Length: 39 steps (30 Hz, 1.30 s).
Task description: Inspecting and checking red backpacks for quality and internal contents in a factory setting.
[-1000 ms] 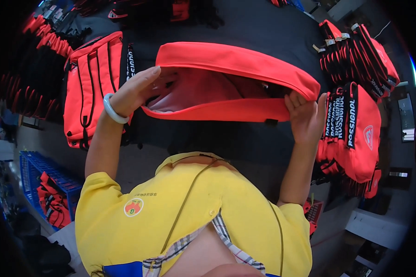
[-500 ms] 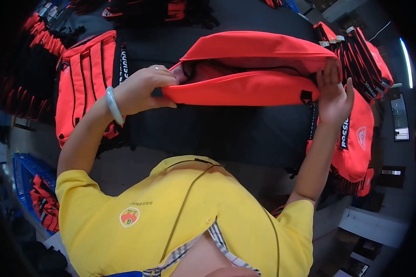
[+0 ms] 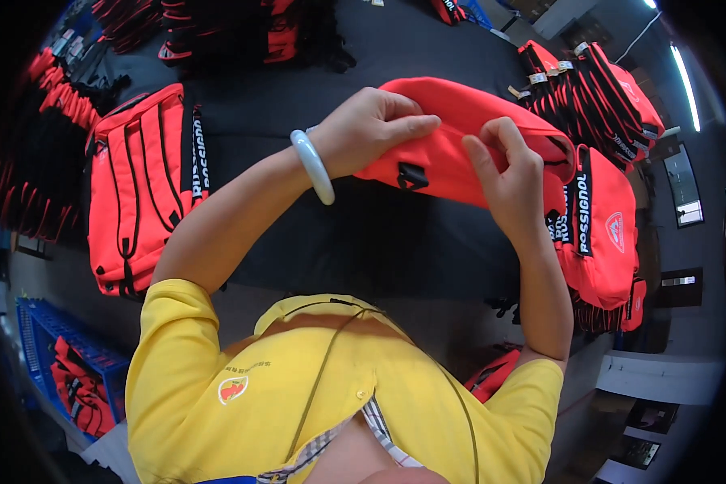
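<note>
Head view: past a red backpack [image 3: 157,169] on the dark table [image 3: 298,242] at left, gripping an open red bag [image 3: 448,153] with the left hand [image 3: 363,133], thumb in front; holding the right hand [image 3: 518,185] half-curled over its front, impossible to tell whether pinching cloth. Seemingly midway with this one, lifted above the table and not yet set down, near bags [image 3: 605,270] already stacked at right.

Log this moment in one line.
left hand: holding red fabric bag piece | right hand: on its near side | things: black patch on red fabric bag piece | rest: red-and-black bag panel, blue crate, black table
</note>
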Available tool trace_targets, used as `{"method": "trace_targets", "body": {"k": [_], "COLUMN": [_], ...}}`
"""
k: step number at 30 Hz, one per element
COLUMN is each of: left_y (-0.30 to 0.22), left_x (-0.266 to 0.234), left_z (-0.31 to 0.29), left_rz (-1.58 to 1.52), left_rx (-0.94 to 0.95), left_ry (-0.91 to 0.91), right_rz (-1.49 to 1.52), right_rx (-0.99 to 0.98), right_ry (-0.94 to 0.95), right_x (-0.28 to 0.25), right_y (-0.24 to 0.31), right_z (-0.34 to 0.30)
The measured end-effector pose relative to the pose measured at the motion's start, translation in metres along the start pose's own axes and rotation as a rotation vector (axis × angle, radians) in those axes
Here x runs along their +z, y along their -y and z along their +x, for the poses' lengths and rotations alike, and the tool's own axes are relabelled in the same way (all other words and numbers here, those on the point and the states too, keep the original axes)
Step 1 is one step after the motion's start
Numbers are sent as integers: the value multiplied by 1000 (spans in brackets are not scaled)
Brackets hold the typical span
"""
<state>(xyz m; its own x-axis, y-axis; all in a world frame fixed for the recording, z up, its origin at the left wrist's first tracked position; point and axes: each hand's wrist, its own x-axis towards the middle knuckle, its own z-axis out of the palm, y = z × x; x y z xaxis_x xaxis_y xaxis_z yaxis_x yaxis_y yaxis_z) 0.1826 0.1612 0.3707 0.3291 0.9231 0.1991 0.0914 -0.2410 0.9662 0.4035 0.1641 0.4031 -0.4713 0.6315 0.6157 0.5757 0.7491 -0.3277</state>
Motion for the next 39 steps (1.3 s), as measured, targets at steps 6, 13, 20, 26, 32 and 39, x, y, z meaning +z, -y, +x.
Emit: {"method": "trace_targets", "body": {"k": [6,13,20,26,32,39], "left_y": [-11,-2,3,20,-3,-7], "left_x": [-29,-34,-15,3,1,-3], "left_z": [30,44,34,31,42,56], "left_rz": [304,511,163,-153,159,-369], "left_rx": [316,393,293,168,115,111], "left_ry": [-113,-27,65,180,140,-13], "right_rz": [-19,-7,-3,3,-35,-192], "right_rx": [66,52,80,54,34,-173], "right_ry": [-205,-265,-215,-158,-201,-772], "right_x": [-16,-25,-25,-31,-29,-15], "right_y": [-40,-60,-69,-82,-78,-70], "right_z": [10,19,10,-8,1,-13]}}
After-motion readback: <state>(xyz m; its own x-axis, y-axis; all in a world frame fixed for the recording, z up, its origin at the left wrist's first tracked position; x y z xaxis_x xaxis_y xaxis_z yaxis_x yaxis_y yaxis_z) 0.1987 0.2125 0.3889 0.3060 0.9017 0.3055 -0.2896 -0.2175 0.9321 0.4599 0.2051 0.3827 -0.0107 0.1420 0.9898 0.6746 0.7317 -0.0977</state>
